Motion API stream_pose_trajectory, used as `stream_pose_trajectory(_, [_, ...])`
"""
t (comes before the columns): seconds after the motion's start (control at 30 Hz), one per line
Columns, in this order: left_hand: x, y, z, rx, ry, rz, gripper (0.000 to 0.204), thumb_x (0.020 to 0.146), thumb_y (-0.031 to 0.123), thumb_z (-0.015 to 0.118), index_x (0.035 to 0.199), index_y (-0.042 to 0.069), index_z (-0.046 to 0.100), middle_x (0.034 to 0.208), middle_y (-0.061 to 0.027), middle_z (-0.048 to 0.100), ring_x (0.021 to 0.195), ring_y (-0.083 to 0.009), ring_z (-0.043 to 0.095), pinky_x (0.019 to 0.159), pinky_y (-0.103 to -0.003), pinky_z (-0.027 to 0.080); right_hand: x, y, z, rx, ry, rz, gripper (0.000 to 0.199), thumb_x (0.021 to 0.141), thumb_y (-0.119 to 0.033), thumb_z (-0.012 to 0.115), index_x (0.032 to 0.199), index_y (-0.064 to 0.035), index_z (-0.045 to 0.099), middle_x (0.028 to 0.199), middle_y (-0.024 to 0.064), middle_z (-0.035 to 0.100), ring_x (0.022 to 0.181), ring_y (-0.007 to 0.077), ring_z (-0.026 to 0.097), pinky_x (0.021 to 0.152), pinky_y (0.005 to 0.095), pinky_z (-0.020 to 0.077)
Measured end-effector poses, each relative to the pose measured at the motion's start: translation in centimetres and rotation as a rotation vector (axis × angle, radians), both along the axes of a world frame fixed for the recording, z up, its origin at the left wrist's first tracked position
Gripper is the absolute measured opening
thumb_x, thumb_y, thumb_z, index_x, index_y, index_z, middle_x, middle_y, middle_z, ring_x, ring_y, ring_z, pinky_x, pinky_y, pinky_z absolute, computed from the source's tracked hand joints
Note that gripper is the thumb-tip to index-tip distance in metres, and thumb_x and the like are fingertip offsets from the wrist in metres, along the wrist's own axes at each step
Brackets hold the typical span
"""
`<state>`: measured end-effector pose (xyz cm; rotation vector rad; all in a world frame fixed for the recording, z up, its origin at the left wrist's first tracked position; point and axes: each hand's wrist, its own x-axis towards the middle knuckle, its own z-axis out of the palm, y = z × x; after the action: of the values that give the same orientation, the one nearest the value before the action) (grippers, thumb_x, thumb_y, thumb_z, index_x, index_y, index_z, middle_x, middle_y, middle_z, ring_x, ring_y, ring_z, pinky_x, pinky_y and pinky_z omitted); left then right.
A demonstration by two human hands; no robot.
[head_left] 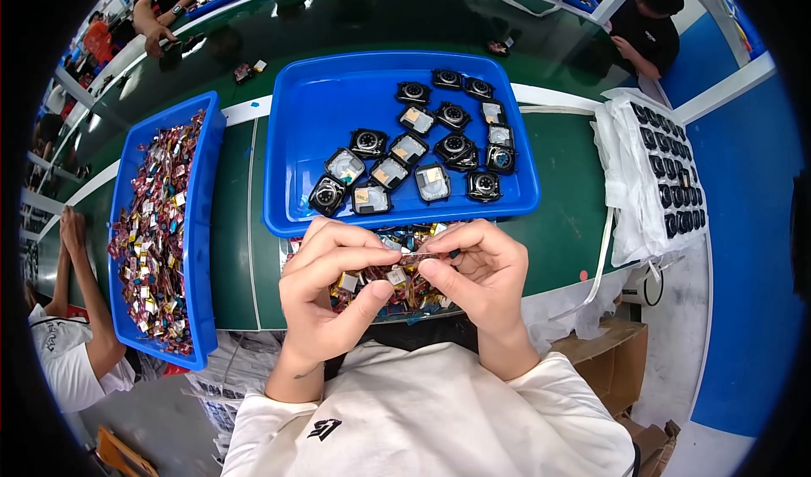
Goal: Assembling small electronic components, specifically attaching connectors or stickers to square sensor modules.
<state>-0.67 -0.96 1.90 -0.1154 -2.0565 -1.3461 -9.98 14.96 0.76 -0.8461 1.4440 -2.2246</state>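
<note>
Blue tray [312, 101] of black watch cases [483, 186] lies just beyond a small thin part [415, 257] pinched in the person's right hand [490, 284], the left hand [319, 289] beside it, grip unclear.

Both forearms angle inward from below, the left forearm [294, 377] bearing a small dark mark near the left wrist [306, 350]. The left hand [334, 287] reaches rightward, index and middle fingers stretched out side by side, while the left thumb [365, 305] points upward and inward, its tip apart from the index fingertip. The right hand [488, 278] faces it, right thumb [448, 279] and index finger closed in a pinch, the other fingers curled behind. The fingertips of both hands nearly meet.
</note>
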Motion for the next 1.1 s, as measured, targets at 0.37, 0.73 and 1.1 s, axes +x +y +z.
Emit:
stream_pose_trajectory(0.37, [-0.1,0.5,-0.2,0.254,-0.164,-0.074,0.010,0.077,-0.004,0.070,0.083,0.000,0.064,0.084,-0.0080,0.065,0.080,-0.0157,0.060,0.070,-0.027,0.046,-0.1,0.2,0.8,0.238,0.180,0.097,0.019,0.079,0.011,0.066,0.097,0.0081,0.063,0.095,0.0156,0.065,0.080,0.0135,0.063,0.067,0.0220,0.0521])
stream_pose_trajectory(0.73, [0.3,1.2,0.0,0.277,-0.298,-0.039,0.030,0.072,-0.001,0.076,0.101,0.000,0.067,0.081,-0.0057,0.069,0.073,-0.0107,0.060,0.068,-0.024,0.046,-0.8,0.6,0.4,0.229,0.226,-0.073,0.007,0.083,0.002,0.068,0.090,0.0042,0.069,0.088,0.0113,0.067,0.074,0.0109,0.063,0.062,0.0217,0.0523])
stream_pose_trajectory(1.1, [-0.1,0.8,0.0,0.209,-0.249,-0.090,0.009,0.073,0.001,0.075,0.081,0.002,0.070,0.073,-0.0057,0.067,0.068,-0.0143,0.057,0.064,-0.027,0.043,-0.1,0.5,0.5,0.146,0.019,0.180,0.018,0.094,-0.013,0.059,0.087,0.0030,0.060,0.078,0.0051,0.060,0.065,0.0076,0.056,0.058,0.0212,0.0462])
